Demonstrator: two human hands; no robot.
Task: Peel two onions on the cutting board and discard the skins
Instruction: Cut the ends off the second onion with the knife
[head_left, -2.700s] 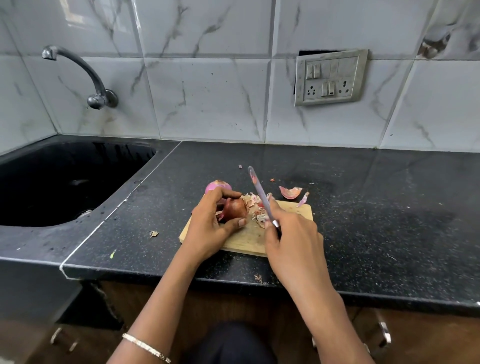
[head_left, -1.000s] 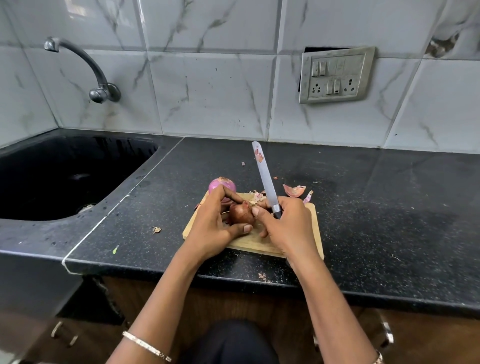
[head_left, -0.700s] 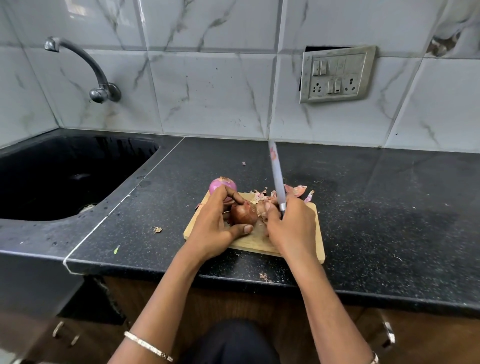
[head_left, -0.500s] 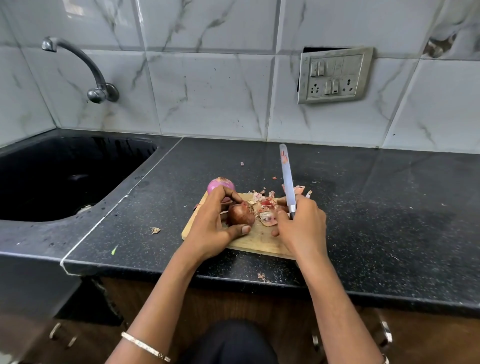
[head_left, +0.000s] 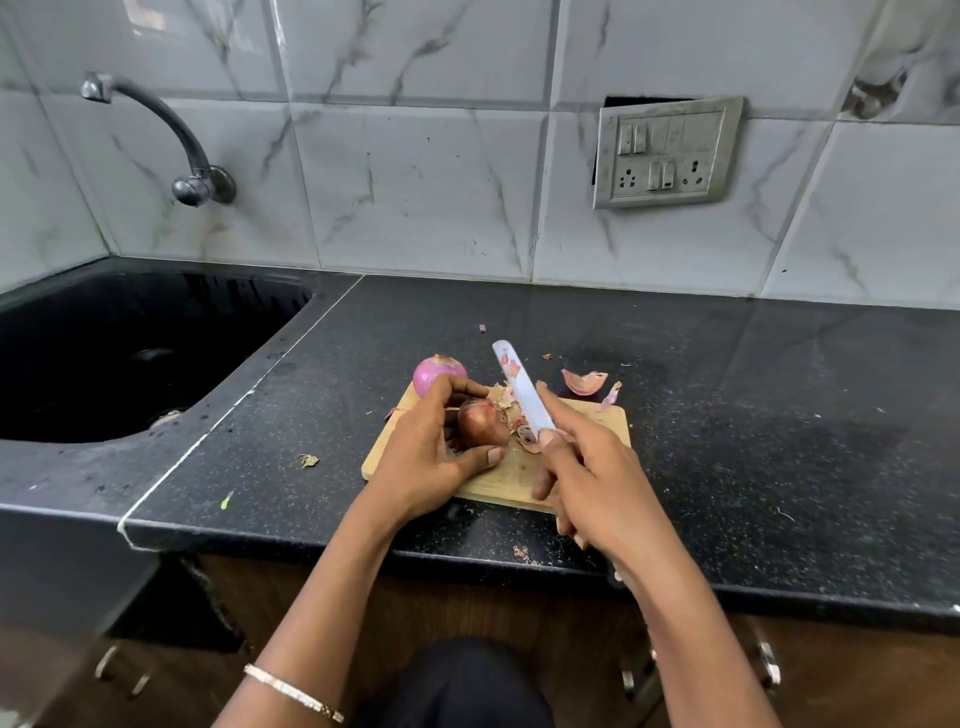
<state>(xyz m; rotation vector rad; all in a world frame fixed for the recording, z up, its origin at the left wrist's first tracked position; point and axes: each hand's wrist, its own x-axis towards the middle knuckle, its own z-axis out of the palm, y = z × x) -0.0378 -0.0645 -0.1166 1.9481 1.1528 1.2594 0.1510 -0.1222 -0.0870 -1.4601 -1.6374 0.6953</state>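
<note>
We reckon we're ~halfway: one peeled onion (head_left: 439, 371) at the far-left corner of the cutting board (head_left: 597, 418), our left hand (head_left: 431, 457) gripping the unpeeled 2nd onion (head_left: 480, 423), right hand (head_left: 587, 467) gripping the knife (head_left: 522, 389), skins (head_left: 584, 382) not yet binned.

Soft, even light fills the scene, with pale glare on the tiles (head_left: 415, 182) and counter (head_left: 727, 364), faint shadows, wide-angle bending at the edges and blurred lower corners.
</note>
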